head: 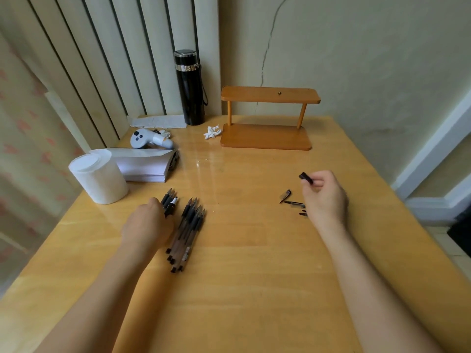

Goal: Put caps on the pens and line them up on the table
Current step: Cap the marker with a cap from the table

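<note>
We are pinching a small black pen cap (305, 178) between the fingertips of our right hand (325, 197), holding it lifted above the wooden table (242, 289) on the right side. Just beside and partly under that hand, a few loose caps (285, 195) are lying on the tabletop, one with a clear body and dark clip, others half hidden by our palm. Our left hand (146, 226) is resting palm down on the left, its fingers curling over a small cluster of pens (169, 200); we cannot tell whether they are actually gripping any of them. Touching the right edge of that hand, a larger bundle of uncapped pens (187, 233) is lying side by side, tips pointing away from us and dark ends toward us. Farther out on the left, a white cylindrical container (98, 178) is standing upright next to a stack of white paper (146, 166), with a grey handheld controller (150, 139) behind it. At the back, a black flask (190, 87) is standing against the wall, a crumpled white tissue (212, 132) is lying near it, and a small wooden shelf (267, 118) is sitting just to its right.
</note>
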